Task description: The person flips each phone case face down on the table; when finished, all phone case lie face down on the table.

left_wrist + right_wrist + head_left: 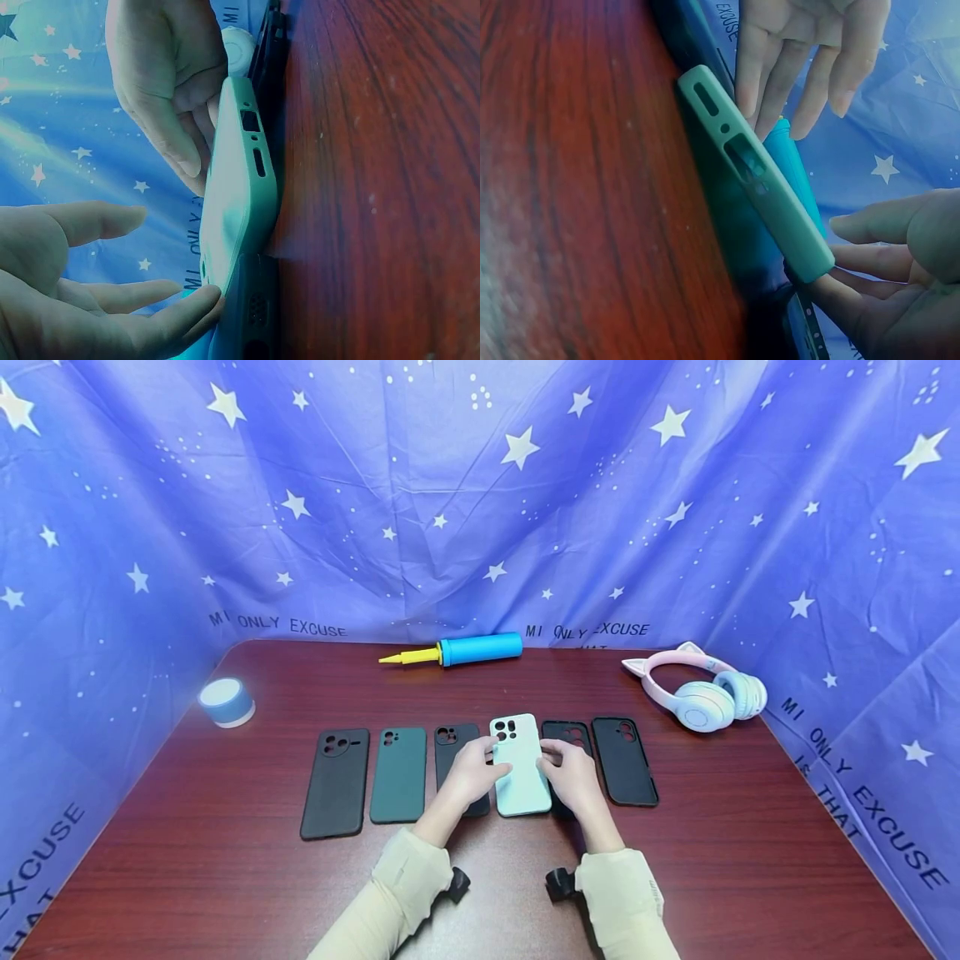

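A pale mint phone case (522, 789) lies back side up between both hands, its camera cutouts toward the far side. My left hand (468, 772) is at its left edge; in the left wrist view its straight fingers (180, 311) touch the case's side, the thumb held apart. At the opposite edge is my right hand (573, 774), with fingertips right at the case's corner and the thumb raised in the right wrist view. The left hand partly covers a dark phone case (444, 767), and the right hand partly hides a black phone case (562, 730).
Farther left in the row are a green phone case (399, 785) and a black one (335, 789); another black case (626, 764) ends it at right. A blue-and-yellow hand pump (480, 649), cat-ear headphones (701, 706) and a blue-white cylinder (227, 702) stand farther back.
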